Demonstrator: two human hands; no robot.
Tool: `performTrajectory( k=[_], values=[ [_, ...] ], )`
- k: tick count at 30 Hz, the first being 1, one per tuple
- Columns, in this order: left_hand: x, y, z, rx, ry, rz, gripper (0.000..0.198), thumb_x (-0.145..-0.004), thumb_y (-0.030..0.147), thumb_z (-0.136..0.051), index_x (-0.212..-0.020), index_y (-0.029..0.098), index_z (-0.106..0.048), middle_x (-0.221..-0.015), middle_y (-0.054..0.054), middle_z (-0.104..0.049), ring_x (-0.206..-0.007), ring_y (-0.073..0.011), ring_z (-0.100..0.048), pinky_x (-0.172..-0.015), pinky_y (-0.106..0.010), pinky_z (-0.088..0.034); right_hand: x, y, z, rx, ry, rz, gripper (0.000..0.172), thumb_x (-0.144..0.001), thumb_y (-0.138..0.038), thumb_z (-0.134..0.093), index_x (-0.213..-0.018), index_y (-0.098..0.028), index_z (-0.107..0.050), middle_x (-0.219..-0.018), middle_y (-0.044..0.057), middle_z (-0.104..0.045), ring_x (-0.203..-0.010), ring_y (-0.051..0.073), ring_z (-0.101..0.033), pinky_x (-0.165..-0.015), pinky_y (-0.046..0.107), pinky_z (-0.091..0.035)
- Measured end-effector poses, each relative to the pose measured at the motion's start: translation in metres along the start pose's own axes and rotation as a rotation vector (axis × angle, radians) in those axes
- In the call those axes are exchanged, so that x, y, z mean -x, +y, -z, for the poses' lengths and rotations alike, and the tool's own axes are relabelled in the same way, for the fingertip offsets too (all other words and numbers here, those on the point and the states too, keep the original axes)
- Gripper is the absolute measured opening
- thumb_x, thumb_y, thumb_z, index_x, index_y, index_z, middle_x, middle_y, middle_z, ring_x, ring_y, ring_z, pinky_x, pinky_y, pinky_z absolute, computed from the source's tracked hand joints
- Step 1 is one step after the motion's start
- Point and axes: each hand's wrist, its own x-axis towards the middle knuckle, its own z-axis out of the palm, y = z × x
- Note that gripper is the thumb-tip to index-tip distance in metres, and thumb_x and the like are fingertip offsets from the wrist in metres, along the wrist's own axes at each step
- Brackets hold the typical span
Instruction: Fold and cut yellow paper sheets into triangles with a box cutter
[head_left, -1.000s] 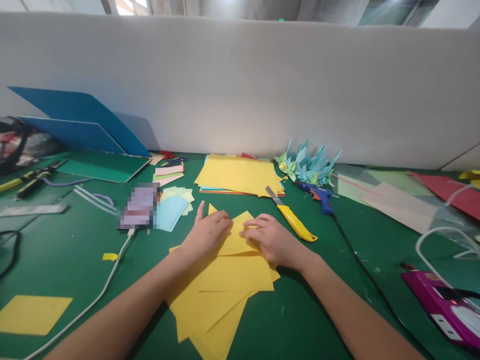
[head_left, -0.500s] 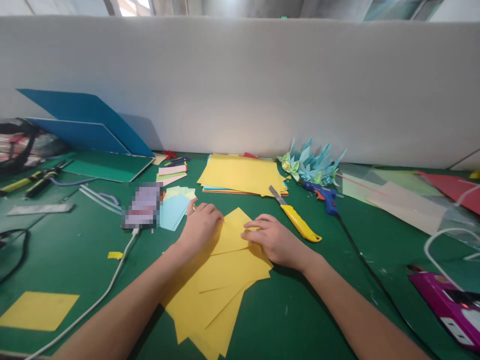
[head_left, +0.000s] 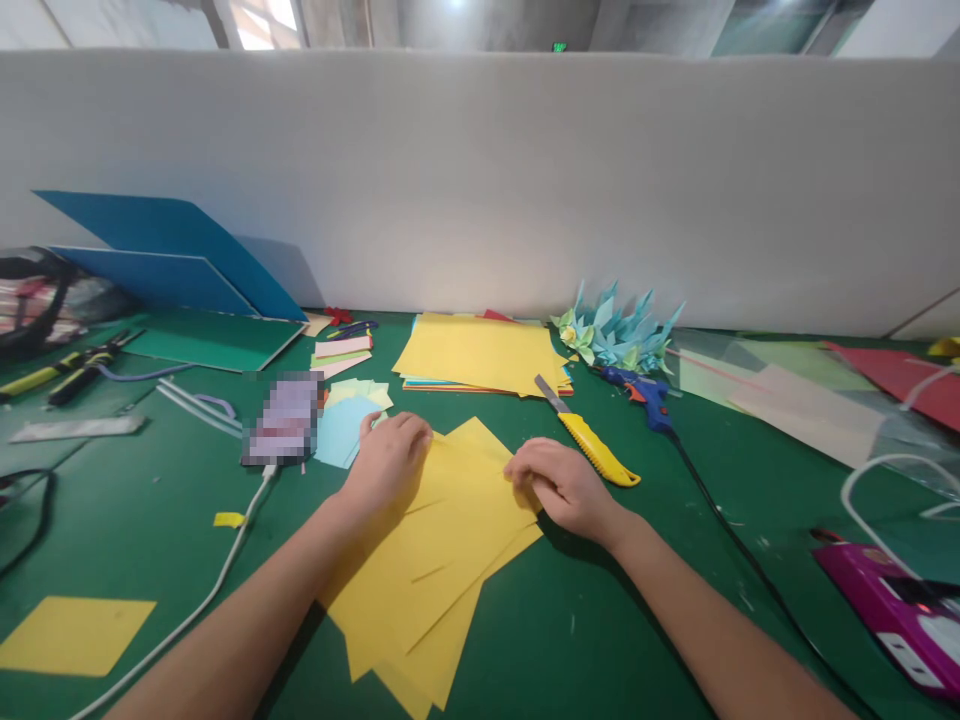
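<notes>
"What lies nearest?"

"Fanned yellow sheets point(head_left: 442, 550), left of and nearer than the yellow cutter point(head_left: 598, 450), left side partly hidden behind a forearm point(head_left: 262, 590)."

"And the fingers?"

"The left hand point(head_left: 388, 460) curls at the sheets' far left edge, tips hidden; the right hand point(head_left: 566, 488), just nearer than the cutter, bunches its fingers narrowly at the right edge. Whether either pinches paper cannot be told."

"Farther back?"

"Left of the cutter, a device point(head_left: 285, 418), its screen pixelated; past the cutter's blade, a paper stack point(head_left: 480, 350), lower sheets mostly covered."
</notes>
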Motion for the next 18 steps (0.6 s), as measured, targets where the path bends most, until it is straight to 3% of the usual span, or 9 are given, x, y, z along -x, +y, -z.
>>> performTrajectory(
  k=[3,6,8,13,15,18],
  values=[
    [0.0,0.005,0.002,0.052,-0.051,0.026,0.025,-0.089,0.018,-0.03,-0.08,0.02,-0.053,-0.079,-0.003,-0.068,-0.076,-0.0199,-0.062,-0.101,-0.051,-0.026,0.002,0.0,-0.005,-0.053,0.051,-0.149,0.032,-0.079,-0.003,-0.036,-0.1,-0.024,-0.049,-0.101,0.005,-0.067,-0.095,0.019,-0.063,-0.078,0.035,-0.052],
    [-0.001,0.007,0.003,0.117,-0.045,0.053,0.023,-0.089,0.021,-0.028,-0.082,0.021,-0.05,-0.082,-0.005,-0.067,-0.078,-0.0222,-0.062,-0.097,-0.047,-0.033,0.003,0.001,-0.01,-0.107,0.078,-0.187,0.035,-0.087,-0.01,-0.038,-0.118,-0.026,-0.04,-0.131,0.008,-0.054,-0.121,0.02,-0.05,-0.097,0.043,-0.045],
    [0.0,0.007,0.003,0.207,-0.041,0.103,0.019,-0.089,0.024,-0.03,-0.083,0.021,-0.048,-0.092,-0.008,-0.067,-0.088,-0.0247,-0.061,-0.087,-0.042,-0.041,0.003,0.002,-0.012,-0.141,0.123,-0.213,0.038,-0.091,-0.017,-0.041,-0.126,-0.027,-0.034,-0.139,0.01,-0.045,-0.128,0.022,-0.044,-0.104,0.047,-0.038],
    [0.003,0.011,0.0,0.459,-0.092,0.208,0.016,-0.089,0.031,-0.034,-0.085,0.024,-0.048,-0.096,-0.004,-0.065,-0.086,-0.0222,-0.06,-0.072,-0.033,-0.043,0.001,0.007,-0.013,-0.294,0.299,-0.322,0.047,-0.088,-0.032,-0.055,-0.128,-0.029,-0.03,-0.135,0.013,-0.045,-0.119,0.024,-0.051,-0.099,0.048,-0.042],
    [0.001,0.012,0.0,0.541,-0.04,0.254,0.014,-0.087,0.031,-0.037,-0.083,0.024,-0.049,-0.087,-0.002,-0.064,-0.08,-0.0202,-0.058,-0.068,-0.03,-0.042,-0.001,0.008,-0.012,-0.426,0.369,-0.415,0.057,-0.082,-0.04,-0.062,-0.126,-0.029,-0.028,-0.131,0.013,-0.048,-0.117,0.025,-0.053,-0.095,0.046,-0.046],
    [-0.002,0.011,0.002,0.706,0.08,0.352,0.011,-0.084,0.03,-0.041,-0.079,0.022,-0.049,-0.071,0.002,-0.055,-0.065,-0.0157,-0.052,-0.061,-0.027,-0.04,-0.004,0.01,-0.012,-0.684,0.416,-0.524,0.073,-0.073,-0.048,-0.07,-0.127,-0.031,-0.023,-0.123,0.011,-0.054,-0.1,0.023,-0.063,-0.085,0.043,-0.052]
  ],
)
